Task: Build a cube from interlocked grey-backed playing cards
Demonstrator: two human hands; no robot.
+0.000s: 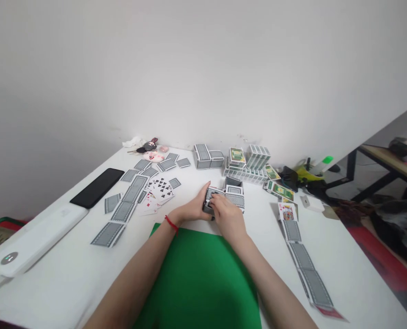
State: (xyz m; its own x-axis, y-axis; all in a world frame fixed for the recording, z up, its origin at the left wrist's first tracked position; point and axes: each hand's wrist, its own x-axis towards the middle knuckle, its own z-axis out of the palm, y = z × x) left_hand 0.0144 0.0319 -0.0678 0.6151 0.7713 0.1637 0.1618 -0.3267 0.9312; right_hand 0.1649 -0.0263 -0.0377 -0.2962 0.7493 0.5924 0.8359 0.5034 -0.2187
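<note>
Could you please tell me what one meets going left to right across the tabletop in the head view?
White device, black phone, face-up clubs card, left hand, right hand, green card box, small white case.

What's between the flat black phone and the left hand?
Grey-backed playing cards and white face-up playing cards lie on the white table between the phone and left hand, the head view shows.

Plain pale wall behind a white table, with a brown-topped, dark-framed table off to the right
</note>
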